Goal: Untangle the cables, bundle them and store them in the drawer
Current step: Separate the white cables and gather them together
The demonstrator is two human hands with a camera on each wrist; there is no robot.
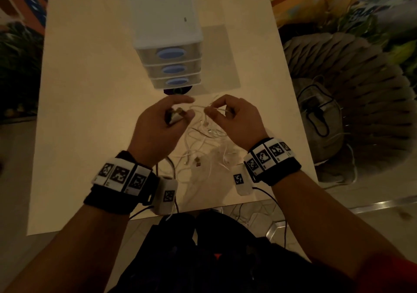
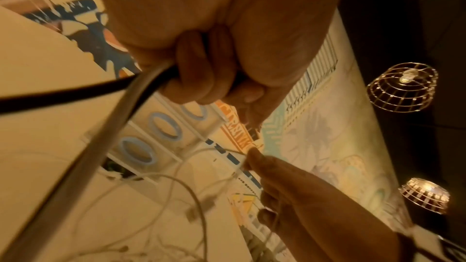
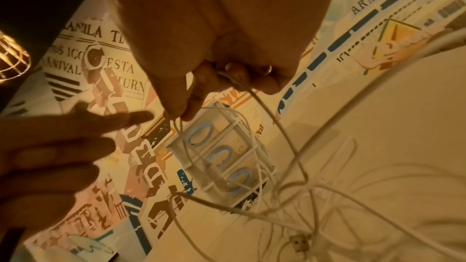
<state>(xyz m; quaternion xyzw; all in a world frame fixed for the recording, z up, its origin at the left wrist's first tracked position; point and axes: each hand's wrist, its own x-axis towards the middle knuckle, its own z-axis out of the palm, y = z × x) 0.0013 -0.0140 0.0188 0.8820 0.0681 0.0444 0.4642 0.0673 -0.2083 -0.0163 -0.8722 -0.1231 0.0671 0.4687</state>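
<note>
A small drawer unit stood on the table at twelve o'clock from the hands. It had three drawers, each with one blue oval handle, and all three were pushed in. The fronts were translucent, but their contents could not be made out in any view. No cable lay in a drawer.

The white cables lay in one loose tangle on the table at the centre, between the two wrists and reaching toward six o'clock. How many separate cables made up the heap could not be counted. At least one USB plug showed clearly near the table surface.

The left hand sat at nine o'clock of the tangle, its lower fingers curled round a small bundled piece, the index finger held straight out. The right hand, at three o'clock, pinched a white strand between thumb and fingertips, raised just above the heap.

The left wrist view showed what the head view did not: a black cable and a pale grey one running together out of the left fist. It also showed two wire-cage lamps overhead. The right wrist view showed the pinched strand looping down past the drawer fronts, and lettering on the wall mural. Only the head view showed both wristbands with their marker tags, and a grey bag at three o'clock, off the table.
</note>
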